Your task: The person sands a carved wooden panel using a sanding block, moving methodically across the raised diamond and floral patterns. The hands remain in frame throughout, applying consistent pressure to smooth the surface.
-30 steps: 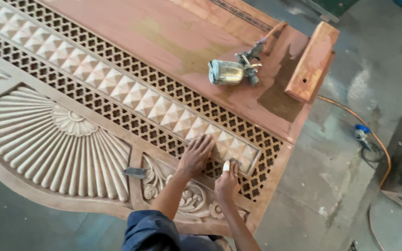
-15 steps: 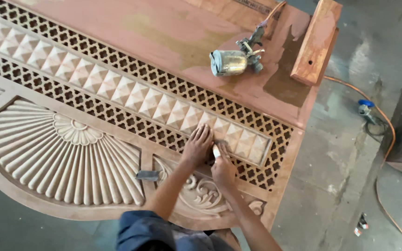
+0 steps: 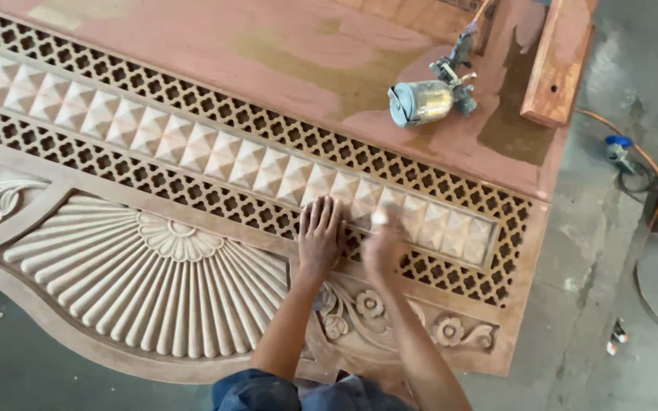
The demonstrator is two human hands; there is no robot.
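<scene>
Both forearms reach up from the bottom edge over the floral relief. Left hand [image 3: 320,234]: flat, fingers spread, palm down on the carved panel [image 3: 154,274], fingertips at the lattice band. Right hand [image 3: 382,247]: blurred, closed around a small pale piece [image 3: 379,218], pressed to the pyramid row just beside the left. Beyond, well apart: spray gun [image 3: 428,97] lying on the flat board, wood block [image 3: 557,61] at far right.
</scene>
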